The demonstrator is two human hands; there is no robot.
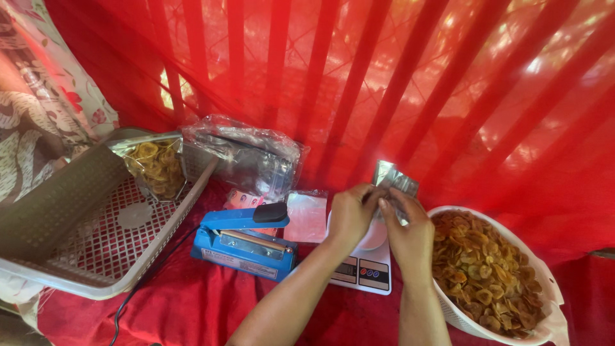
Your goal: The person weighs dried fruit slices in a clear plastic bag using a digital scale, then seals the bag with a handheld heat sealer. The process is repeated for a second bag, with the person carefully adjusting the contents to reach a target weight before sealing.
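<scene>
Pouch: small clear plastic packet (pixel 395 177), held just above a white scale (pixel 364 266).
Left hand (pixel 350 214): fingers pinched on the packet's lower edge.
Right hand (pixel 407 230): closed on the packet, apparently.
Beside: white basket (pixel 552 301) of fried chips at right; blue heat sealer (pixel 243 242) at left.

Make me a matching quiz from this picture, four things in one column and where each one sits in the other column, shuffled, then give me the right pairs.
Things:
1. blue heat sealer
2. white basket of banana chips
3. small silvery pouch
4. grey mesh crate

Places:
A. far left, holding one filled bag of chips
B. between the left hand and right hand, above the white scale
C. middle of the red cloth, left of the scale
D. right edge, beside the right wrist

Pairs: 1-C, 2-D, 3-B, 4-A
</scene>
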